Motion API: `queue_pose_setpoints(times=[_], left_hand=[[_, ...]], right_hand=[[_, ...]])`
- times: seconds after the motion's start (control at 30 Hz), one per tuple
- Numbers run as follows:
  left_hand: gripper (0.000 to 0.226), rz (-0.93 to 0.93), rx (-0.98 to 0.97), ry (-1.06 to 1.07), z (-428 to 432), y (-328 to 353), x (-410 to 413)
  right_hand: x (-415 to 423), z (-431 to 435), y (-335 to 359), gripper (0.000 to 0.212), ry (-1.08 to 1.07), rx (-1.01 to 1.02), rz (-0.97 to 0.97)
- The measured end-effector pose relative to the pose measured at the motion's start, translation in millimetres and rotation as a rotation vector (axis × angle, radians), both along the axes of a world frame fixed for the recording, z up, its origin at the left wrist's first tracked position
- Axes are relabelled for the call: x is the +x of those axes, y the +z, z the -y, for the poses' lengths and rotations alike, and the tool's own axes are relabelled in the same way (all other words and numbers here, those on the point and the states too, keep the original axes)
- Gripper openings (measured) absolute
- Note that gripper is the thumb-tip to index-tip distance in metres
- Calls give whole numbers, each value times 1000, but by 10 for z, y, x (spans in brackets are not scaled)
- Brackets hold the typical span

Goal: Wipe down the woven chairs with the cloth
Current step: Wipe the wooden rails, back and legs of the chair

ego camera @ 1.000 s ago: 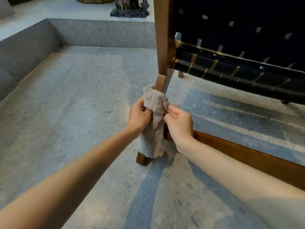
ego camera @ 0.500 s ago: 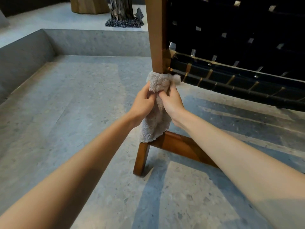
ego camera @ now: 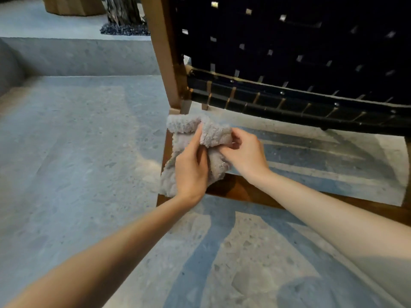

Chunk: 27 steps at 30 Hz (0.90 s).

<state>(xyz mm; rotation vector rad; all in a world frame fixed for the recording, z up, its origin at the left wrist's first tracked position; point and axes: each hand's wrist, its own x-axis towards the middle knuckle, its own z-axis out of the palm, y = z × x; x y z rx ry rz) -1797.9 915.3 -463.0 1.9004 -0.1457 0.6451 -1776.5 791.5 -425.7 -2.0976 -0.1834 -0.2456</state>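
Wiping the wooden leg (ego camera: 165,63) of the woven chair (ego camera: 289,52) with the gray cloth (ego camera: 184,127), wrapped round the leg low down, just under the black woven seat edge and above the bottom rail (ego camera: 235,192). Gripping the cloth with the left hand (ego camera: 191,172), fingers curled round cloth and leg from the near side, thumb up along the fluffy fold. Pinching the right end of the cloth with the right hand (ego camera: 244,156), fingers (ego camera: 235,135) bent in tight on it. Both hands touching the cloth, side by side, left one a bit lower and nearer the leg. Standing up tall and a little tilted, that leg (so rub up and down, not sideways). Right behind the cloth from the fingers, so no reaching needed. Probably best next to slide the wrap along the leg, squeezing from both sides, then on to the rail and the black straps, not under the cloth now. Might slip off with a loose grip. No box, bowl or bin to see, only gray stone floor (ego camera: 77,163) under the chair
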Motion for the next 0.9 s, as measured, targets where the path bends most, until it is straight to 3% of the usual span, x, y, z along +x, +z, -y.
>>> queue_pose_setpoints(times=[0.27, 0.53, 0.67, 0.8, 0.9], left_hand=[[44, -124, -1, -265, 1287, 50, -56], [44, -187, 9, -459, 2472, 69, -90], [45, -252, -3, -490, 3054, 112, -145], [47, -310, -53, -529, 3627, 221, -128], [49, -327, -61, -611, 3988, 244, -105]], right_hand=[[-544, 1342, 2, 35, -330, -116, 45], [-906, 2254, -134, 47, -924, 60, 168], [-845, 2604, -58, 46, -1021, 285, 234], [-813, 3084, 83, 47, -1032, 173, 342], [-752, 3424, 123, 55, -1074, 161, 267]])
